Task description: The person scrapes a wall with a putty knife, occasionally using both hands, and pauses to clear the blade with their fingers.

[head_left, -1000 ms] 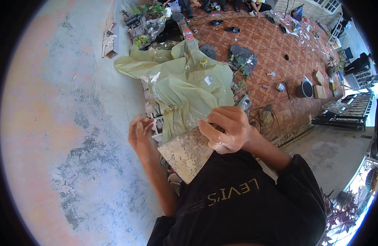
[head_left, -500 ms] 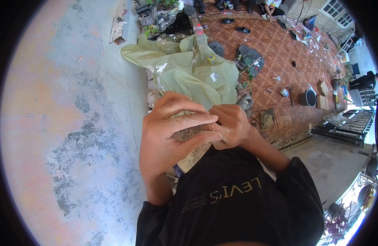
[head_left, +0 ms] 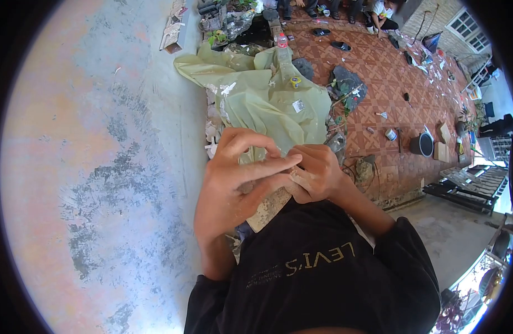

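Just above the black shirt (head_left: 323, 284), my two hands meet at the fingertips. The thumb and index finger of my left hand (head_left: 237, 172) are pressed close together against the right hand, with the other fingers curled. My right hand (head_left: 315, 172) is closed, its fingers bent inward toward the left fingertips. Whatever lies between the fingers is hidden or too small to name. Pale dust marks the fingers. Beyond the hands, a pale green sheet (head_left: 267, 106) is spread, bearing a small yellow tape roll (head_left: 295, 82) and a clear bottle with a red label (head_left: 282, 42).
A patchy, scraped wall (head_left: 128, 167) rises close on my left. On the red tiled floor (head_left: 390, 83) stand a dark bucket (head_left: 422, 146) and a small white can (head_left: 390, 134), with sandals and scraps about. A seated person (head_left: 381, 14) and other people's legs are at the back.
The whole view has shifted slightly, so the surroundings sit further right and lower. My hands stay together, with the left fingers a little more bent and the right hand slightly turned.
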The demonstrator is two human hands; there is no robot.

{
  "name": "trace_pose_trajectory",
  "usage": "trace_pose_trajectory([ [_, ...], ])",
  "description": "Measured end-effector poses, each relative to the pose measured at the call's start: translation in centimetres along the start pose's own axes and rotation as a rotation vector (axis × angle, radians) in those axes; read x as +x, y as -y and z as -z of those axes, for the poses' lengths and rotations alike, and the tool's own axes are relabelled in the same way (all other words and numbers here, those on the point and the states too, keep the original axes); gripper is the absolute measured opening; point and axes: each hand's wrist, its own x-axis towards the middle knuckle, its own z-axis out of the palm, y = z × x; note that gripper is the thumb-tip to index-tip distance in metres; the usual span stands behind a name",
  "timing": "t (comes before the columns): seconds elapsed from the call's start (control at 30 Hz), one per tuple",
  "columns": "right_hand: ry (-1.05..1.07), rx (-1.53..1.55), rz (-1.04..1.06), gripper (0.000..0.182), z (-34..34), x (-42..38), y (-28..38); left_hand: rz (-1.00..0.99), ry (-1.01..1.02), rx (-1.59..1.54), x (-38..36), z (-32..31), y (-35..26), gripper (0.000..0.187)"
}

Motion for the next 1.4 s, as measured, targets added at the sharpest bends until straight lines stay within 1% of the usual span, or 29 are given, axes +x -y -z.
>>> trace_pose_trajectory([
  [0.03, 0.002, 0.004, 0.002, 0.023, 0.1, 0.1, 0.1, 0.004, -0.003, 0.001, -0.2, 0.0, 0.0, 0.034],
  [0.1, 0.058, 0.025, -0.016, 0.027, 0.4, 0.3, 0.2, -0.121, -0.034, 0.156, -0.7, -0.1, 0.0, 0.041],
  [0.13, 0.058, 0.028, -0.014, 0.027, 0.4, 0.3, 0.2, -0.118, -0.036, 0.159, -1.1, -0.1, -0.1, 0.041],
  [0.2, 0.073, 0.057, -0.048, 0.027, 0.3, 0.2, 0.4, -0.157, -0.068, 0.317, -1.8, -0.2, -0.3, 0.04],
  [0.3, 0.056, 0.081, -0.027, 0.031, 0.2, 0.3, 0.5, -0.127, -0.056, 0.407, -1.9, 0.3, -1.5, 0.039],
  [0.53, 0.048, 0.085, -0.017, 0.036, 0.3, 0.6, 0.5, -0.09, -0.091, 0.328, -2.6, 0.4, -1.3, 0.035],
  [0.6, 0.066, 0.098, 0.0, 0.03, 0.4, 0.7, 0.5, -0.084, -0.085, 0.292, -2.7, 0.5, -1.5, 0.035],
  [0.63, 0.067, 0.1, 0.0, 0.03, 0.3, 0.6, 0.5, -0.082, -0.085, 0.291, -2.7, 0.6, -1.5, 0.035],
  [0.7, 0.051, 0.124, 0.014, 0.026, 0.0, 0.4, 0.4, -0.104, -0.054, 0.251, -2.6, 0.8, -1.6, 0.038],
  [0.8, 0.104, 0.147, -0.001, 0.024, 0.1, 0.6, 0.6, -0.099, -0.058, 0.248, -2.7, 0.9, -1.7, 0.038],
  [1.03, 0.103, 0.218, -0.038, 0.026, -0.6, 0.2, 0.7, -0.06, -0.067, 0.247, -2.8, 0.9, -1.8, 0.035],
  [1.13, 0.146, 0.243, -0.049, 0.026, -0.8, 0.2, 0.7, -0.043, -0.104, 0.237, -3.0, 0.6, -1.7, 0.035],
  [1.2, 0.054, 0.302, 0.01, 0.016, -1.4, 0.5, 0.7, 0.0, -0.112, 0.235, -3.0, 0.6, -1.8, 0.035],
  [1.33, 0.094, 0.287, 0.027, 0.018, -1.8, 0.3, 0.7, 0.095, -0.183, 0.211, -3.4, 0.1, -1.2, 0.028],
  [1.4, 0.093, 0.303, 0.034, 0.019, -2.2, 0.1, 0.6, 0.122, -0.224, 0.109, -3.7, 0.0, -0.8, 0.027],
])
